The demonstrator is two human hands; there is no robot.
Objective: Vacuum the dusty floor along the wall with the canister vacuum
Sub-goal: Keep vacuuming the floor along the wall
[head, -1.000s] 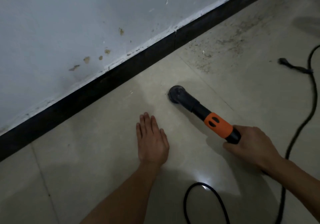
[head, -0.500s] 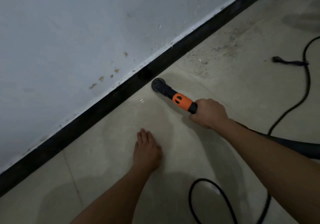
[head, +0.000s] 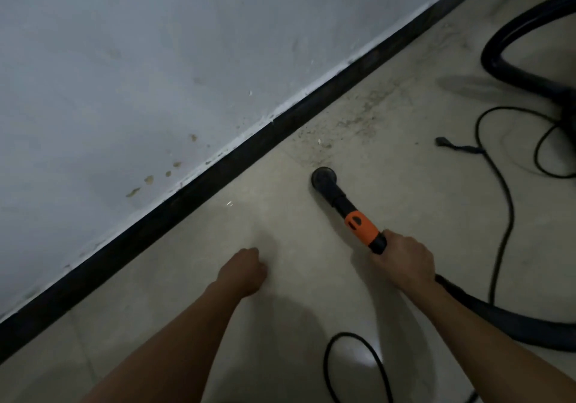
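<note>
Counting the items in view, I log two hands, one vacuum wand (head: 349,212), one round brush head (head: 324,180), one orange collar (head: 361,226), one plug (head: 442,141), one thin black cord (head: 510,212) lying in several loops, and a thick black hose (head: 505,320) that shows in two stretches, one at the lower right and one at the upper right of the frame.

The wand sits right of centre. Its long axis runs diagonally from the lower right to the upper left. The brush head is the leading end and points to the upper left, toward the black baseboard (head: 218,181), but stands apart from it. The head rests on the tiled floor (head: 311,278) at the lower edge of the one dust patch (head: 358,122), which spreads along the baseboard toward the upper right.

The right hand (head: 405,259) is wrapped around the rear of the wand, just behind the orange collar, fingers curled fully round it. The hose leaves this hand toward the lower right.

The left hand (head: 246,270) is at lower centre, fingers curled under into a fist, holding nothing. I cannot tell whether it bears on the floor.

The wall (head: 156,75) fills the upper left and carries several small brown stains.
</note>
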